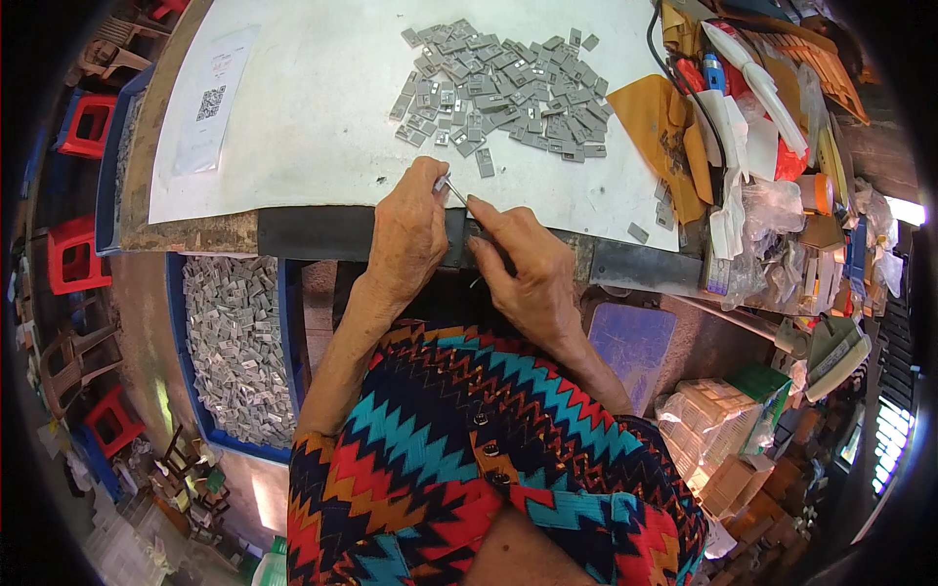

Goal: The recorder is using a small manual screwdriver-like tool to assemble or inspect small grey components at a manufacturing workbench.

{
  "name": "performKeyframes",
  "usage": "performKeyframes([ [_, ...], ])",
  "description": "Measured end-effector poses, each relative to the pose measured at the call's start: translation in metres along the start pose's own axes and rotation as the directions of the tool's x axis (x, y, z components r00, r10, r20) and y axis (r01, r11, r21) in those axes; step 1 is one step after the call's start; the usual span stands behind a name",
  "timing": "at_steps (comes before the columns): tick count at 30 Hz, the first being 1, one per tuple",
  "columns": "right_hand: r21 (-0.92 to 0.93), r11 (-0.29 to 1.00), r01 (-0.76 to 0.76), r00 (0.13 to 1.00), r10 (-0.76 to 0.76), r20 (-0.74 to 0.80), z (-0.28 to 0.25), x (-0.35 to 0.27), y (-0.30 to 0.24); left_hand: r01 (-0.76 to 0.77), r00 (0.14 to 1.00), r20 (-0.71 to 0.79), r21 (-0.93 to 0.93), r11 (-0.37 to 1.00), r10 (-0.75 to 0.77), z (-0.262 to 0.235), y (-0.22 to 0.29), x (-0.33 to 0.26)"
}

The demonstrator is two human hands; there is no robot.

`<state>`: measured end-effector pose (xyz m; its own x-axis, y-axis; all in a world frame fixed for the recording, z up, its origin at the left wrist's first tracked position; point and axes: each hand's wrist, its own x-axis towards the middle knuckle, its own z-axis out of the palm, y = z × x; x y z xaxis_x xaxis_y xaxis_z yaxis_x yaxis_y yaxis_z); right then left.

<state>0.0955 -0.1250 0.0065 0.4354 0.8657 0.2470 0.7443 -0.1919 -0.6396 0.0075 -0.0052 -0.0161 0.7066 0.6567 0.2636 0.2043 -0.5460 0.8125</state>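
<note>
My left hand [403, 230] is closed at the table's front edge, pinching a small grey plastic piece [442, 182] between thumb and fingers. My right hand [530, 269] grips a thin metal tool [456, 194] whose tip meets that piece; the handle is mostly hidden in my fingers, so its exact kind does not show. Beyond my hands, a heap of flat grey plastic pieces [508, 88] is spread over the white sheet [313, 117]. One loose grey piece [485, 162] lies apart from the heap, just past my fingers.
A blue crate [180, 342] full of grey pieces stands below the table's left side. A clear packet with a printed label [207, 107] lies at the far left. Brown paper [650, 122], plastic bags and tools crowd the right. Red stools [76, 256] stand further left.
</note>
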Motion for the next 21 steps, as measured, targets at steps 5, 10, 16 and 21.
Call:
performKeyframes([
  [5, 0.459, 0.875, -0.155, 0.987, 0.121, 0.104, 0.006, -0.001, 0.01, -0.007, 1.0, -0.025, -0.009, 1.0, 0.007, -0.001, 0.001, -0.001],
  [10, 0.514, 0.81, -0.284, 0.958, 0.219, 0.185, 0.004, -0.003, 0.002, -0.037, 0.997, -0.072, -0.055, 0.998, 0.033, 0.0, 0.0, -0.003],
  [16, 0.788, 0.384, -0.48, 0.871, 0.31, 0.38, 0.002, 0.003, 0.002, -0.033, 0.995, -0.099, -0.057, 0.998, 0.027, -0.001, -0.001, -0.002],
  [21, 0.807, 0.177, -0.564, 0.819, 0.249, 0.517, 0.003, 0.013, 0.005, -0.061, 0.992, -0.11, -0.032, 0.998, 0.057, -0.012, -0.008, -0.004],
])
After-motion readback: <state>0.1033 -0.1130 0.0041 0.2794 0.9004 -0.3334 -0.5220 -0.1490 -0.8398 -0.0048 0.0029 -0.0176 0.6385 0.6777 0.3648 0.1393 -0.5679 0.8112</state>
